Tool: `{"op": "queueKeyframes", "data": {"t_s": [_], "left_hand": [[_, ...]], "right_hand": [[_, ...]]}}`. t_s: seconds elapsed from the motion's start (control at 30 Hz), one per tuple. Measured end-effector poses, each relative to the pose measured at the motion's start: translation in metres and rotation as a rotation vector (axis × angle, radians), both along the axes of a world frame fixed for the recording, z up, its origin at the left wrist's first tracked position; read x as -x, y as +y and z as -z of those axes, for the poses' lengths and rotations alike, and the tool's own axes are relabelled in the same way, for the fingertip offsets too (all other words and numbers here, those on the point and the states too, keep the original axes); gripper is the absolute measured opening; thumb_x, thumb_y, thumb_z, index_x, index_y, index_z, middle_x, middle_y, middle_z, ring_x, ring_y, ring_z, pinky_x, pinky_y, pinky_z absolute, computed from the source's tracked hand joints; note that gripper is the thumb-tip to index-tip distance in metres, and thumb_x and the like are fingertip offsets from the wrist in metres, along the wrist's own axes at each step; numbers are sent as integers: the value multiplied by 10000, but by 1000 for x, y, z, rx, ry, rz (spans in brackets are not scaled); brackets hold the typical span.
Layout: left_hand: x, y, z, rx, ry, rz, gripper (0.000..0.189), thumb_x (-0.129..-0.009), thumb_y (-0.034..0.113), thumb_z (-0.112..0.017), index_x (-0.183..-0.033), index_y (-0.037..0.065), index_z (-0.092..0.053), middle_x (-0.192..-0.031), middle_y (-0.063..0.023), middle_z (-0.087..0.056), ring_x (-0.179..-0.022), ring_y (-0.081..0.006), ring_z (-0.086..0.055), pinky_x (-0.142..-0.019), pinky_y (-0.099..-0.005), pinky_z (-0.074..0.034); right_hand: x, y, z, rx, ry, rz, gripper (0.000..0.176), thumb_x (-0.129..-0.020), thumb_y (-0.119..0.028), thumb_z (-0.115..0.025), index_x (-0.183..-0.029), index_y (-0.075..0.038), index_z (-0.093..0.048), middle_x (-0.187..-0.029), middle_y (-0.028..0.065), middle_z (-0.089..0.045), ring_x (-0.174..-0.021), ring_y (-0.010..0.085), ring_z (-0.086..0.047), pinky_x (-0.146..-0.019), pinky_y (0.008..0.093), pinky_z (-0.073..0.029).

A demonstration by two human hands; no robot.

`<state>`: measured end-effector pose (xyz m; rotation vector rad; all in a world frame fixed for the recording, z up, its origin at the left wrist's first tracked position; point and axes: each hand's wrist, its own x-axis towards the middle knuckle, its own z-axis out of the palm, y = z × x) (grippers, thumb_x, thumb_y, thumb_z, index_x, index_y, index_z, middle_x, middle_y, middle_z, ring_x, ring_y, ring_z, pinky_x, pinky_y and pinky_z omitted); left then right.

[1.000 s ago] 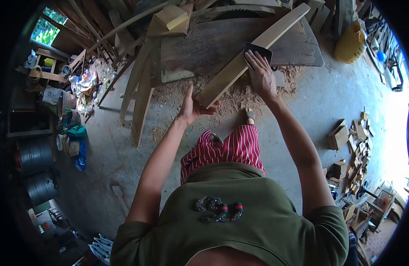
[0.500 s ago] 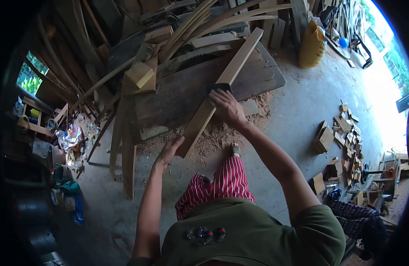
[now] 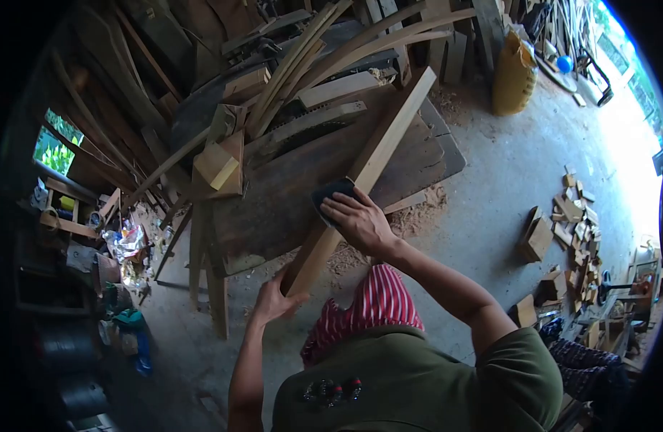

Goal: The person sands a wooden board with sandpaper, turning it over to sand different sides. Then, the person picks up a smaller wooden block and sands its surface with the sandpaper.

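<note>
A long wooden plank (image 3: 393,135) lies slantwise over the worktable, its near end jutting past the table edge toward my body. Round that near end my left hand (image 3: 275,299) is closed, thumb on one side and fingers on the other. My right hand (image 3: 360,222) presses a dark sheet that looks like sandpaper (image 3: 330,194) onto the plank's upper face, about midway along. The fingers lie together over the sheet, and its far edge curls over the plank's side.
Curved wooden pieces (image 3: 292,65) and a block with a pale face (image 3: 220,169) rest on the worktable (image 3: 274,216). Shavings (image 3: 418,216) litter the floor by it. A yellow sack (image 3: 513,79) stands at back right; wood offcuts (image 3: 572,216) are heaped at right.
My right hand and the dark sheet have slid down the plank toward me. My left hand has wrapped more fully round the near end. The view has shifted slightly.
</note>
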<state>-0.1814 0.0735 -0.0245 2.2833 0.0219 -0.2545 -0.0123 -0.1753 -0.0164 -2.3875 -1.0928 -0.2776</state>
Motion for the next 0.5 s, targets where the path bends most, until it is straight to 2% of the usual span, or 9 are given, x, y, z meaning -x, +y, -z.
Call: {"op": "queueKeyframes", "data": {"t_s": [0.1,0.13,0.2,0.23,0.3,0.33,0.4,0.43,0.5], "left_hand": [[2,17,16,219,108,68,880,-725,371,-851,-1414,5,-445,-1181,-188,-665,-1137,-332,-625,-974,-396,-489],[-1,19,20,257,130,81,807,-745,367,-842,-1357,-25,-490,-1115,-145,-679,-993,-276,-671,-872,-374,-536],[-11,16,16,620,562,-156,702,-766,366,-829,-1284,-9,-540,-1052,-115,-682,-809,-201,-687,-736,-345,-562],[-17,10,6,690,553,-199,604,-797,354,-808,-1220,-2,-566,-985,-84,-674,-684,-139,-656,-645,-323,-554],[-26,18,20,722,482,-296,517,-856,365,-752,-1169,-12,-589,-943,-91,-679,-668,-165,-666,-606,-329,-573],[-32,34,35,837,506,-229,501,-909,424,-675,-1134,-17,-603,-936,-107,-682,-669,-184,-688,-582,-330,-579],[-38,57,43,846,590,-283,675,-952,599,-492,-1159,-34,-603,-959,-144,-689,-755,-239,-726,-604,-352,-599],[-34,53,38,859,578,-328,675,-952,599,-492,-1159,-34,-603,-959,-144,-689,-755,-239,-726,-604,-352,-599],[-27,47,25,1013,619,-450,750,-958,638,-425,-1197,-54,-586,-1032,-180,-681,-781,-270,-727,-649,-359,-617]], "right_hand": [[2,-6,13,-12,31,-91,476,-878,-201,-560,-1346,-111,-551,-1372,49,-576,-1329,213,-481,-1180,471,-248],[-4,-7,15,-4,-10,-115,476,-879,-202,-582,-1346,-118,-556,-1375,53,-575,-1323,220,-490,-1173,473,-262],[-22,-10,21,1,-92,-171,495,-853,-175,-614,-1343,-124,-564,-1371,60,-579,-1310,237,-507,-1167,478,-279],[-31,-9,25,-8,-129,-200,516,-827,-148,-625,-1339,-122,-567,-1364,63,-583,-1302,248,-514,-1168,480,-281],[-40,-5,29,-47,-107,-170,537,-808,-99,-608,-1343,-113,-562,-1356,76,-586,-1302,269,-512,-1173,477,-276],[-44,-1,26,-29,-108,-184,544,-809,-88,-600,-1351,-111,-556,-1359,82,-584,-1303,275,-512,-1171,469,-281],[-54,2,27,15,-145,-230,550,-826,-60,-572,-1372,-111,-538,-1372,79,-572,-1306,279,-504,-1155,463,-303],[-61,1,30,42,-182,-254,550,-841,-44,-552,-1386,-115,-525,-1381,71,-562,-1309,277,-497,-1141,465,-320],[-63,-6,26,-199,17,-82,488,-909,-45,-510,-1393,-106,-520,-1392,74,-551,-1325,288,-481,-1143,459,-315]]}}
